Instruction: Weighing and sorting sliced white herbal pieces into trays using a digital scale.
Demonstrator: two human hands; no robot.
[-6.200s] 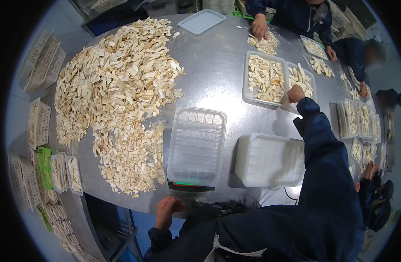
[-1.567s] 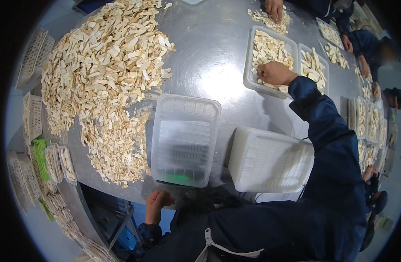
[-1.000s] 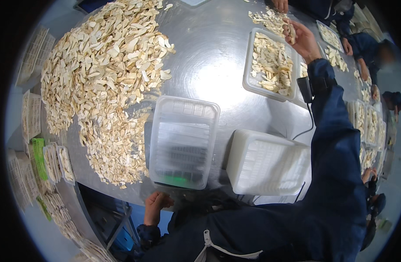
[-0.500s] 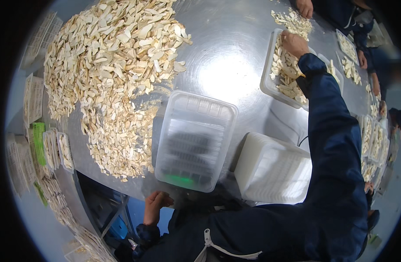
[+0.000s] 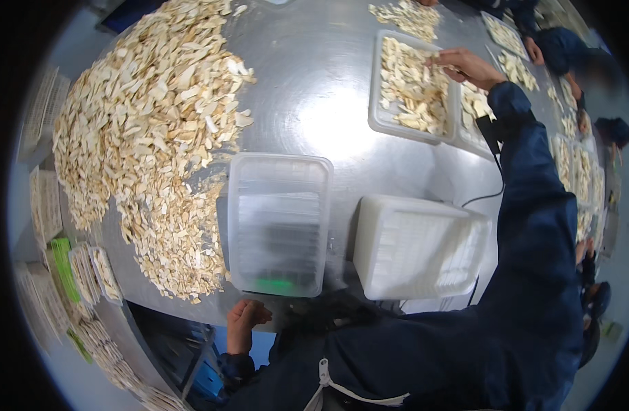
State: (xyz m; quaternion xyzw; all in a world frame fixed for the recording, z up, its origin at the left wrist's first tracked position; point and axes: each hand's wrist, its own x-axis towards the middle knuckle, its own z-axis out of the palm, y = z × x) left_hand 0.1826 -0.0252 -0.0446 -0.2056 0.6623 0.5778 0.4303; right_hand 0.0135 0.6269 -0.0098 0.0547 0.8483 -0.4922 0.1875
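My right hand (image 5: 467,67) reaches out over the right rim of a plastic tray (image 5: 377,82) filled with pale dried slices (image 5: 411,79). Its fingers are stretched out above the slices, and I see nothing held in them. Low at the table's near edge, my left hand (image 5: 248,316) is loosely curled, with nothing showing in it. Just beyond that hand lies a bare translucent tray (image 5: 281,159), with a green glow through its near end. A stack of nested white trays (image 5: 417,250) stands to the right of it.
A large heap of slices (image 5: 143,116) covers the table's left side. Another slice-filled tray (image 5: 476,103) adjoins the far one, and a black cable (image 5: 484,197) runs near the stack. Baskets (image 5: 46,205) line the left; co-workers' hands (image 5: 533,51) are at the far right.
My right hand has lifted out of the slices and moved toward the tray's right rim, its fingers straightening. The view has shifted, so the far trays appear farther left. My left hand stays curled.
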